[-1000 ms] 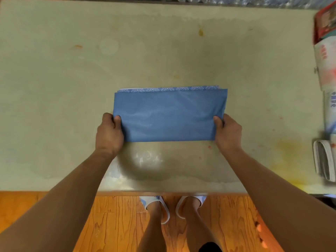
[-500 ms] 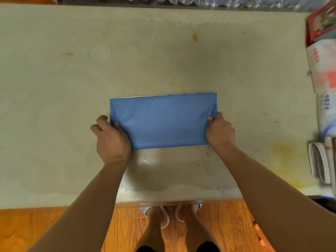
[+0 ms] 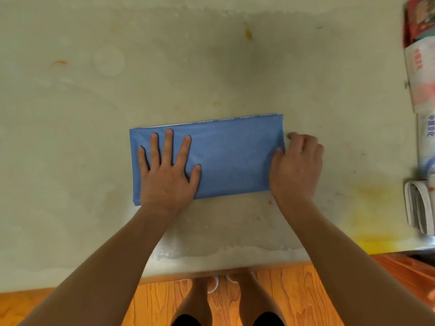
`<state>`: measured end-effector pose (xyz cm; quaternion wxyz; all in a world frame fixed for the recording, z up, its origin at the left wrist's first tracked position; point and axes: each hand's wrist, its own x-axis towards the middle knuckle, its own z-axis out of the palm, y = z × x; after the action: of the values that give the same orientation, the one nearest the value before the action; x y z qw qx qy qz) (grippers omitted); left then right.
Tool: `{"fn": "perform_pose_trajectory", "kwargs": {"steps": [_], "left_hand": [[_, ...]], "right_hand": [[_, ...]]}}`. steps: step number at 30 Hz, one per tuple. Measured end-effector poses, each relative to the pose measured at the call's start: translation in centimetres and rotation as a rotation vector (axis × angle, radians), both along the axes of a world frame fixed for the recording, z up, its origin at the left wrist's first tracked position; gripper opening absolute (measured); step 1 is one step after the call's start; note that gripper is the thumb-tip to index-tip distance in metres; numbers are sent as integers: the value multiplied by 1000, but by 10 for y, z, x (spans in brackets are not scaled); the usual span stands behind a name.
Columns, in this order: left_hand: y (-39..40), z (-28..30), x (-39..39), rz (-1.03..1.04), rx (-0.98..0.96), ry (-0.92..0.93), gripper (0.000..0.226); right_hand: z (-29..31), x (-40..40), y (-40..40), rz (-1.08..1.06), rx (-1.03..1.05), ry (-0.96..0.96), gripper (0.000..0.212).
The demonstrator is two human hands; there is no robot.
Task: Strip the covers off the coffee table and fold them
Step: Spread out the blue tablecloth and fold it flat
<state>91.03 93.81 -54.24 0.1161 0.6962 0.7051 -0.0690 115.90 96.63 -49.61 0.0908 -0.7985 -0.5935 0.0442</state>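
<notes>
A blue cover (image 3: 230, 156), folded into a flat rectangle, lies in the middle of the pale, stained coffee table (image 3: 94, 114). A patterned layer peeks out along its far edge. My left hand (image 3: 168, 168) lies flat on the left half of the cover with its fingers spread and straight. My right hand (image 3: 296, 165) is at the cover's right edge, its thumb on top of the fabric and its fingers curled at the edge, pinching it.
Stacked papers and packets (image 3: 421, 78) line the table's right edge, with a folded newspaper (image 3: 417, 205) below them. The table's front edge runs over a wooden floor (image 3: 294, 297), where my legs and white slippers show.
My left hand let go of the cover's left edge and moved onto it, palm flat. The right hand slid a little up the right edge. The cover shifted slightly away from me.
</notes>
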Motion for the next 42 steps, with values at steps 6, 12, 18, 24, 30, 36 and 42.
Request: {"fn": "perform_pose_trajectory", "kwargs": {"steps": [6,12,18,24,30,36,42], "left_hand": [[1,-3,-1,-2,40,-47,72],[-1,-6,-2,-16,119,-39,71],[2,0,0,-13,73,4,71],[26,0,20,-149,120,-6,64],[25,-11,19,-125,67,13,66],[18,-5,-11,-65,98,-51,60],[5,13,-43,348,95,-177,68]], "right_hand": [[-24,-60,15,534,-233,-107,67],[-49,-27,30,366,-282,-118,71],[-49,-28,31,357,-290,-125,71],[-51,-29,32,378,-273,-122,71],[-32,-89,18,468,-159,-107,62],[-53,-23,28,187,-279,-98,67],[-53,-19,28,217,-265,-57,67]]}}
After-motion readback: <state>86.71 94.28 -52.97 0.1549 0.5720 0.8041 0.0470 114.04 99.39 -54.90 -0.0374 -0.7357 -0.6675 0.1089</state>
